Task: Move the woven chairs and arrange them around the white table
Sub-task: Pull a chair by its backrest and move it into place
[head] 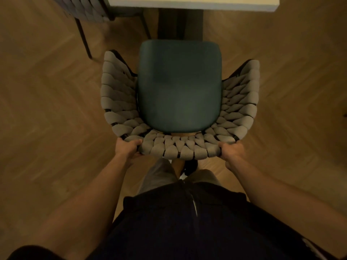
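Woven chair (120, 102) faces the white table (193, 3), its green seat front near the table edge. Left hand (127, 149) and right hand (230, 152) each grip the backrest rim. Chair legs hidden; lifted or dragging, cannot tell. Risk: pushing straight on could knock the seat front against the table's dark base (180, 23), or scuff the wooden floor (47, 109).
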`<state>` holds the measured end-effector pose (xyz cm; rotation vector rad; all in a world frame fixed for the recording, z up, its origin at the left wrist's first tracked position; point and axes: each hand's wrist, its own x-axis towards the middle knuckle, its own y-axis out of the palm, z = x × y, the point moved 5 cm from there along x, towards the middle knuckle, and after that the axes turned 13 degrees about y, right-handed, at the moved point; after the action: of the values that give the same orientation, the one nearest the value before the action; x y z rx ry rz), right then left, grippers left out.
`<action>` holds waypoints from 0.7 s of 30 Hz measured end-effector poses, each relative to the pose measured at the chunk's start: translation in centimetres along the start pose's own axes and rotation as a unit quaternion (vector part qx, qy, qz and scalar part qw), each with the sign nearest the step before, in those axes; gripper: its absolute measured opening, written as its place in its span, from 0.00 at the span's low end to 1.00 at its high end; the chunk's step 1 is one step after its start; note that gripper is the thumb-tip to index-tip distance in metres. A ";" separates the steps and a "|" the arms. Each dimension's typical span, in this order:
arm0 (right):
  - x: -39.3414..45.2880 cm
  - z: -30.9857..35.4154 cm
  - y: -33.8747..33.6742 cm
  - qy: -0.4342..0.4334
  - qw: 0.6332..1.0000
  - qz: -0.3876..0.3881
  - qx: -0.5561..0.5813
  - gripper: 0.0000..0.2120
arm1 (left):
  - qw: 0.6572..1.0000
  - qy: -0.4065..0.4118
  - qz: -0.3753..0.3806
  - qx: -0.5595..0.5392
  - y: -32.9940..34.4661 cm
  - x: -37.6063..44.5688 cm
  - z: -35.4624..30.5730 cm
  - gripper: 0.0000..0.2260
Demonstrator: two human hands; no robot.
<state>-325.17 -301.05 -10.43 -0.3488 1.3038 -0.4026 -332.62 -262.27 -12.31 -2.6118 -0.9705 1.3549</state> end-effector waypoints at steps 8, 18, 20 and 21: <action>0.1 6.3 2.9 0.001 1.000 0.008 0.017 0.29 | 1.000 -0.005 0.002 -0.018 1.5 3.7 -5.6 0.27; 1.0 9.9 3.1 -0.014 0.999 0.036 0.006 0.21 | 0.999 -0.015 0.016 -0.023 3.1 5.5 -8.9 0.26; 0.9 10.2 2.7 -0.002 0.999 0.051 0.012 0.14 | 0.999 -0.021 0.030 -0.028 3.5 5.2 -9.0 0.25; 0.7 10.2 2.6 0.002 0.998 0.056 0.015 0.11 | 0.999 -0.022 0.035 -0.024 3.5 5.2 -8.9 0.25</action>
<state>-314.88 -298.91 -9.88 -0.2493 1.3135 -0.3273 -321.94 -260.10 -11.69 -2.6863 -0.9367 1.4283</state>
